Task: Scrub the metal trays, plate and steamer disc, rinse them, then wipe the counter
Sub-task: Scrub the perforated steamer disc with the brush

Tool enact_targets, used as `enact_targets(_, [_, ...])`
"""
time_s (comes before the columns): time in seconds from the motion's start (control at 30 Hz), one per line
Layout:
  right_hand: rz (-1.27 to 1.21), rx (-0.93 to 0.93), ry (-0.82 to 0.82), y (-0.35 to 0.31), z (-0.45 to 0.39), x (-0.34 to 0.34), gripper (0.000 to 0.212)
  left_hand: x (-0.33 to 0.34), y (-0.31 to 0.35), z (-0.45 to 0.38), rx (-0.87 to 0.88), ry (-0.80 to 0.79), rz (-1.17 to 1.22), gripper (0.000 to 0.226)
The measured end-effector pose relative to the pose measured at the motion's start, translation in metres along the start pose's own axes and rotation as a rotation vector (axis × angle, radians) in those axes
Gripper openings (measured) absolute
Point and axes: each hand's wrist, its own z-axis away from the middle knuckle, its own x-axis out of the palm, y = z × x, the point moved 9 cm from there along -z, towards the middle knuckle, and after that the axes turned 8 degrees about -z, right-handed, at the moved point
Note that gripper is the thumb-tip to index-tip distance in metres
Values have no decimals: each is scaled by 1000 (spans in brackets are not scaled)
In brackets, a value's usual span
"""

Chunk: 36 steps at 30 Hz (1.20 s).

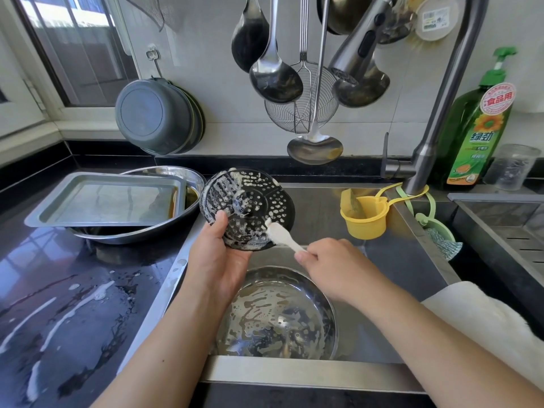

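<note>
Left grip clasping, thumb up; right grip pinching, knuckles up.

Two bare forearms come in from the near edge, one on the left, one on the right. The left hand and right hand are bare too. The fingers have short, plain nails.

Soapy steamer disc scrubbed over the sink

The left hand grips the lower edge of the dark, round perforated steamer disc, tilted and flecked with foam, while the right hand pinches a white brush whose head touches the disc's lower right. Below, a sudsy round steel plate lies in the steel sink; a rectangular metal tray rests on a steel basin on the wet black counter.
</note>
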Motion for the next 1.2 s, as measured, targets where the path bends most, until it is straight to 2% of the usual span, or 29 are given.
enact_targets(0.13, [19,-46,-68,-9,2,16,50,7,-4,5,-2,-63,-160,35])
enact_targets(0.23, [-9,-27,20,-7,0,4,49,14,-10,9,-18,-117,-256,35])
enact_targets(0.3, [-25,-14,58,-4,0,-3,50,17,-12,11,-22,-134,-288,35])
enact_targets(0.5, [-9,19,-6,2,0,2,51,10,3,6,55,-84,-207,36])
enact_targets(0.77, [-60,-73,23,-10,3,3,54,25,-16,18,-8,-203,-454,33])
enact_targets(0.9, [-85,-53,25,-7,2,2,53,26,-8,17,18,-204,-349,39])
enact_targets(1.07, [-43,-15,-47,-2,1,10,52,11,10,7,77,-78,-102,39])
enact_targets(1.2, [-31,-29,-48,-6,1,12,52,2,12,3,115,-18,-7,41])
